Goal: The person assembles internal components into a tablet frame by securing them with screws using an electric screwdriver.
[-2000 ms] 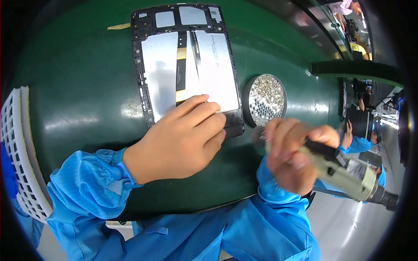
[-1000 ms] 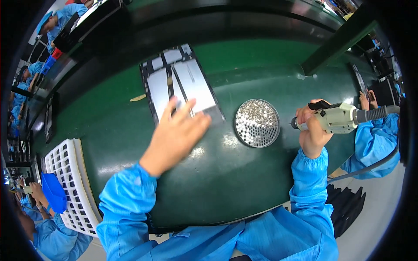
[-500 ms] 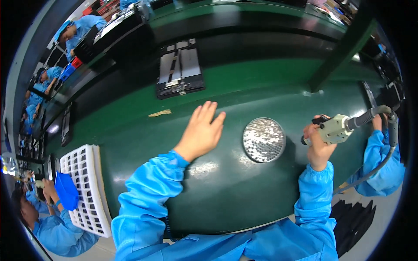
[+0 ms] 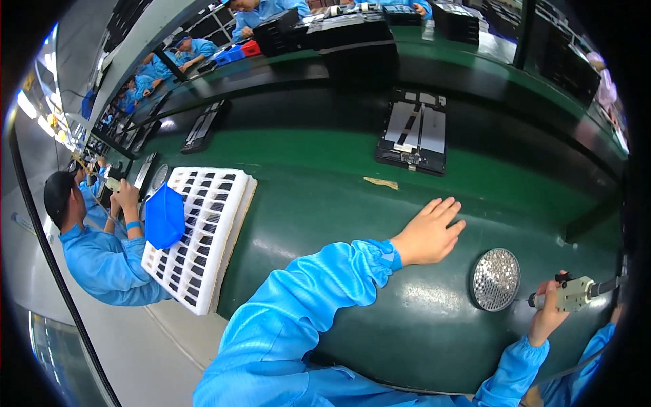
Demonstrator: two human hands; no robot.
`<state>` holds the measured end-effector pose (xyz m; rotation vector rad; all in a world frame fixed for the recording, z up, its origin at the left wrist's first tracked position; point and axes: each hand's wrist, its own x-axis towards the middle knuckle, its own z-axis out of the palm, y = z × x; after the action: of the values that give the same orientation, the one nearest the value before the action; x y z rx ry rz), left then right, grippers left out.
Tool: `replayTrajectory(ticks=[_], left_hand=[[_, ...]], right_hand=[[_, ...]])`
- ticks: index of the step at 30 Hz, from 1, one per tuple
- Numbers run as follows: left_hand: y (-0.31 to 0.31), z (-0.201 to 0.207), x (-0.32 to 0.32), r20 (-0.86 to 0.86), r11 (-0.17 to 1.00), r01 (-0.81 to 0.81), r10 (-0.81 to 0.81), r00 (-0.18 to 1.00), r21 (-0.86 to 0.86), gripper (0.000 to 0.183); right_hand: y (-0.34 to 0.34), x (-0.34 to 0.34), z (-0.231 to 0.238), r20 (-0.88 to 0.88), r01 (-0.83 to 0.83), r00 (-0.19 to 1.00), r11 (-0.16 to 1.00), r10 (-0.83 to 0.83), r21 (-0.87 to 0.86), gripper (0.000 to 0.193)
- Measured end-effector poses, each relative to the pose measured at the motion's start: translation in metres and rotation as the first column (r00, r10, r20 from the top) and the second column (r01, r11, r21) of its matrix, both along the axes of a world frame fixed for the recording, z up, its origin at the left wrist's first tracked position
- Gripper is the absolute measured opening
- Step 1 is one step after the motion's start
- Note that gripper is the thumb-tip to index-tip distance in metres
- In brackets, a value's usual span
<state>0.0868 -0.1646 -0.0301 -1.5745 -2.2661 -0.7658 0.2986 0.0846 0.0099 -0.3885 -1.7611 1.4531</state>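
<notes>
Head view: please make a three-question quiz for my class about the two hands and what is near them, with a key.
1. True or false: the right hand holds a pale handheld tool.
2. How is the left hand? A. Clenched into a fist. B. Fingers extended over the green table. C. Out of view.
3. Fill in: in the picture, the round dish lies ____ the two hands.

Key: 1. True. 2. B. 3. between.

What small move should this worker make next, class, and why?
Probably the left hand should reach leftward for the dark, slim device beyond the white tray: that hand is open and empty, while the right hand holds a power driver beside the round dish of small metal pieces, and neither hand has a device.
</notes>
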Motion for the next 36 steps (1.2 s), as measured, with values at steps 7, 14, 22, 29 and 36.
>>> replayTrajectory(ticks=[7,14,22,29,36], left_hand=[[0.01,0.012,0.0,-0.031,0.999,0.045,-0.044,0.999,0.016,0.035],[0.002,0.016,-0.006,-0.011,0.994,0.021,-0.022,1.0,-0.105,0.037],[0.009,0.024,0.0,-0.048,0.992,0.043,-0.049,0.998,-0.122,0.036],[0.005,0.019,0.0,-0.023,0.992,0.027,-0.03,0.999,-0.123,0.036],[0.006,0.021,-0.002,-0.022,0.991,0.02,-0.023,0.999,-0.132,0.036]], right_hand=[[0.012,0.011,-0.012,-0.028,0.041,0.999,0.992,-0.038,0.123,0.047],[-0.02,-0.012,-0.009,0.033,0.023,0.999,0.99,-0.028,0.136,0.044],[-0.023,-0.002,0.016,0.005,-0.013,1.0,0.999,0.013,0.033,0.028],[-0.021,-0.006,0.011,0.0,-0.058,0.998,0.995,0.058,0.085,0.033],[-0.03,-0.005,0.01,-0.052,-0.131,0.991,0.989,0.127,-0.067,0.053]])
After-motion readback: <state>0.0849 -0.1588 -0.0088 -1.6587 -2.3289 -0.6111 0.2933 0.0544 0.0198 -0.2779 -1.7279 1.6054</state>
